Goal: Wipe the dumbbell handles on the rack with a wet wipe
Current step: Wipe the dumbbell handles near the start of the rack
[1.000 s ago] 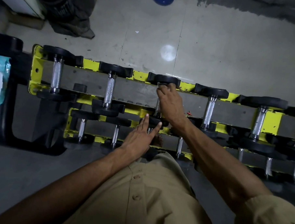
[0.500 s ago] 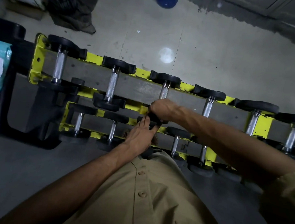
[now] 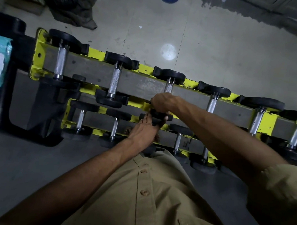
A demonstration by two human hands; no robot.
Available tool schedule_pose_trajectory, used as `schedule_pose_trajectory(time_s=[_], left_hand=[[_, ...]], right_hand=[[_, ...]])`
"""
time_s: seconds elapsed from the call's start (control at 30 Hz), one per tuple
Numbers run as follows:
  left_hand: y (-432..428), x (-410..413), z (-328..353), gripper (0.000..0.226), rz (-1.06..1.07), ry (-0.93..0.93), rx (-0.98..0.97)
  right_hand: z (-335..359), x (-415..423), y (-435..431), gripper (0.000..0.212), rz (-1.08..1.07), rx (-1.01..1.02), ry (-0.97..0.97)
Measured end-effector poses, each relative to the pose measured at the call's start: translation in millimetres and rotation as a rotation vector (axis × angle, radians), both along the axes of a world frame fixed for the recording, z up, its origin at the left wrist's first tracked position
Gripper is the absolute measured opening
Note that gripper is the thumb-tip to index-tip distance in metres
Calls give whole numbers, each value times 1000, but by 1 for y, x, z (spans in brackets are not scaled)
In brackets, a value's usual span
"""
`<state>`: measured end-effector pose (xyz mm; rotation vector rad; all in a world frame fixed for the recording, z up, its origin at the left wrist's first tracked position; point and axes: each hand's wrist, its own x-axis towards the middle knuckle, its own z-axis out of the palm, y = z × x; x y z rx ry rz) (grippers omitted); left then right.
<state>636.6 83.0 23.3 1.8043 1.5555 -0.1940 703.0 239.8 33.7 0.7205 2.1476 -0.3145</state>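
On the upper tier of the yellow rack (image 3: 38, 56), the right hand (image 3: 163, 102) clenches its grip round the near end of the third dumbbell handle (image 3: 169, 87), probably with the unseen wipe inside, while the left hand (image 3: 143, 130), grip released, touches the black head (image 3: 161, 116), seemingly steadying it.

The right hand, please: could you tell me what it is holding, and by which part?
The right hand grips the third top-row dumbbell by the near end of its metal handle; any wipe is hidden.
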Motion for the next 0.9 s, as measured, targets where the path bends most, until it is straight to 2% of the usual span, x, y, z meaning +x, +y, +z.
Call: schedule_pose_trajectory(time_s=[0.1, 0.2, 0.27, 0.4, 0.57, 0.77, 0.9], left_hand=[[0, -6, -4, 90, -55, 48, 20], [0, -6, -3, 95, -81, 63, -9], [1, -5, -3, 102, -81, 65, -26], [4, -7, 1, 104, -96, 67, -47], [6, -11, 3, 106, -116, 74, -62], [7, -14, 4, 103, -126, 66, -55], [6, -12, 3, 106, -129, 71, -44]], right_hand=[[-4, 19, 0, 19, 20, 72, 201], [-11, 56, -6, 12, -99, 91, 474], [-16, 78, -16, 10, -270, 132, 592], [-41, 100, -43, 8, -797, 168, 665], [-67, 80, -26, 19, -1318, -107, 680], [-52, 76, -29, 36, -1687, -252, 849], [-40, 60, 12, 33, -1949, -199, 1056]])
